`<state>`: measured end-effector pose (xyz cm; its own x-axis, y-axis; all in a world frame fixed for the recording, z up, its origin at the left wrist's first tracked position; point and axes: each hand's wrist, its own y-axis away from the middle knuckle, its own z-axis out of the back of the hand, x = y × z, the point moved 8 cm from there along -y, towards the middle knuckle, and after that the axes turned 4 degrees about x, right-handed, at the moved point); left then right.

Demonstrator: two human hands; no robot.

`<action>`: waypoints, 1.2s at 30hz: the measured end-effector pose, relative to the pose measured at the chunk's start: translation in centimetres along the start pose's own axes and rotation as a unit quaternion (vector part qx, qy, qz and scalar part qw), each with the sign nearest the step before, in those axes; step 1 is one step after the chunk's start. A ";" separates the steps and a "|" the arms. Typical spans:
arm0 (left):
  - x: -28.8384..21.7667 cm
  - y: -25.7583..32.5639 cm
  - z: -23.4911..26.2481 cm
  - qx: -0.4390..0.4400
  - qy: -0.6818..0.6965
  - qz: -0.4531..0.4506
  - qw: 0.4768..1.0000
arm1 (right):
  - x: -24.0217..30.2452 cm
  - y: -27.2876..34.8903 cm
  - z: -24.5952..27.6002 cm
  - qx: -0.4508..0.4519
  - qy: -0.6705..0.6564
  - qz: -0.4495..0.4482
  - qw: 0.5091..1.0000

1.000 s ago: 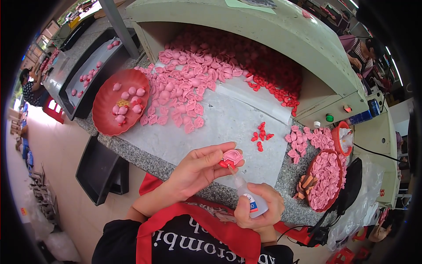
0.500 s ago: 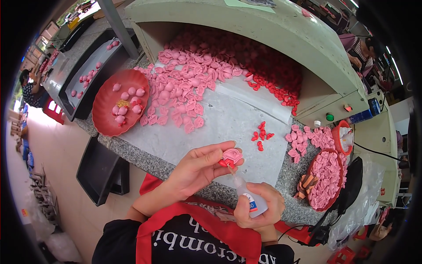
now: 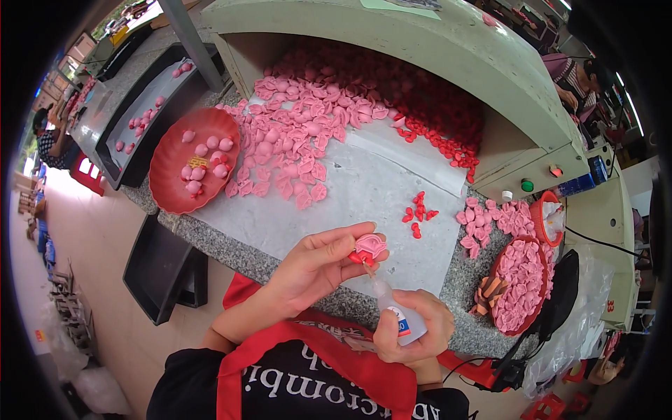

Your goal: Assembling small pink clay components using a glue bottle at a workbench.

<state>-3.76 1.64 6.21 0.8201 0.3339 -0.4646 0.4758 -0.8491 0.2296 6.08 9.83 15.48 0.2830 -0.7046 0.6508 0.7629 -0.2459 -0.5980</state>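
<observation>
Between the thumb and fingers of my left hand point(image 3: 315, 262) is a small pink molded piece point(image 3: 369, 245), shaped like a petal or leaf. A glossy red piece point(image 3: 360, 257) sits against its lower edge. My right hand point(image 3: 418, 329) is wrapped round a translucent squeeze bottle point(image 3: 392, 304) with a label, held tilted. Its thin nozzle point(image 3: 371, 269) points up at the red piece; whether it touches I cannot tell. Beyond my hands, several small red pieces point(image 3: 418, 210) lie on the white sheet point(image 3: 336, 189).
Pink pieces point(image 3: 294, 140) and red pieces point(image 3: 441, 143) heap under a pale green cabinet point(image 3: 434, 49). At left stand a red scalloped dish point(image 3: 164, 168) with pink balls and a black tray point(image 3: 112, 164). To the right are a basket point(image 3: 497, 308) of pink pieces and a small red cup point(image 3: 537, 217).
Almost nothing differs. The bottle stays at the pink and red pieces in my left hand, and the whole view has shifted very slightly.
</observation>
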 end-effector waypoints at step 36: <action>1.0 2.7 -0.8 0.020 -0.028 -0.025 0.999 | 2.2 1.4 1.4 -0.041 -0.044 0.065 0.996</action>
<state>-1.33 0.01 7.07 0.7760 0.3537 -0.5223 0.5018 -0.8478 0.1715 8.58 8.86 16.68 0.4279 -0.6741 0.6021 0.6676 -0.2134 -0.7133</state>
